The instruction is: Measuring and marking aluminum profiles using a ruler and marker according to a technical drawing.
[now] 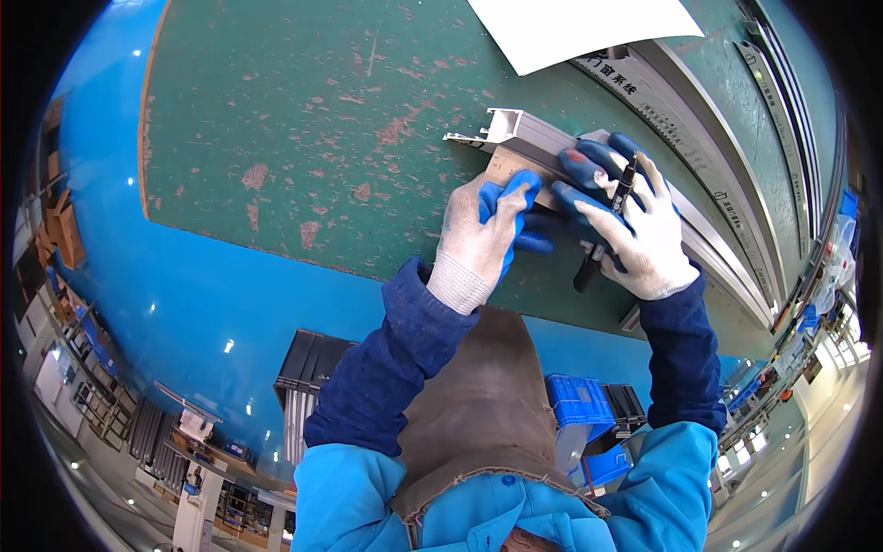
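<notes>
A grey metal profile [543, 147] with an open hollow end lies slantwise on the green table, running to the lower right. My left hand [480, 225], in a white glove with blue-coated fingers, pinches a small tan flat piece [506, 165] against the profile's near side, close to its end. Small marks show on that piece; its exact kind I cannot tell. Further along, my right hand [644, 221], gloved the same way, has a black marker [623, 187] tucked between its fingers. Its fingertips rest on the profile, and part of the marker is hidden behind the fingers.
More long profiles [708, 138] lie along the table's right side. A white sheet [579, 28] covers part of the far edge. The worn green tabletop [276, 138] ends at the left and near side. Blue bins [581, 405] and a dark stack [308, 368] stand below.
</notes>
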`<act>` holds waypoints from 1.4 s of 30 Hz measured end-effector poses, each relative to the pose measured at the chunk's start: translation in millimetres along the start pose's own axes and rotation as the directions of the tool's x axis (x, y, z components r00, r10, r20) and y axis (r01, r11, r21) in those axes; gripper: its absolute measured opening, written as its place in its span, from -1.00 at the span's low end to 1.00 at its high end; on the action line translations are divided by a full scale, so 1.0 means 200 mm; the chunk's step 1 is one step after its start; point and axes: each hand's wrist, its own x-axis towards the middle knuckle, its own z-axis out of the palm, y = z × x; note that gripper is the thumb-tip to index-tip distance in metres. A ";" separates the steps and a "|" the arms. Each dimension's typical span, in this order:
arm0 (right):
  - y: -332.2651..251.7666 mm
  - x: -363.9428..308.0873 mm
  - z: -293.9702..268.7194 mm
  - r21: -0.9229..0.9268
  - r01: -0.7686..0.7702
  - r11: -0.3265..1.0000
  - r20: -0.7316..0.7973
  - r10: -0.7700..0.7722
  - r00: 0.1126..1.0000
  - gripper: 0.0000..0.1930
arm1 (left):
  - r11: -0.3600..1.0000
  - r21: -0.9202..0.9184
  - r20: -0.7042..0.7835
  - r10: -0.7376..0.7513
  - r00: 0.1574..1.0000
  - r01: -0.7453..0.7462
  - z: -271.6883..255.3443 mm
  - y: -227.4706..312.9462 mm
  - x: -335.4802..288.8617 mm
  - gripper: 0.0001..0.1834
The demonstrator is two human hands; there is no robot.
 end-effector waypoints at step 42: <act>0.22 -0.76 -0.15 0.386 -0.656 0.649 0.041 0.698 0.715 -0.60 | 0.713 0.485 0.252 0.441 0.861 -0.507 -0.16 0.08 -0.13 -0.66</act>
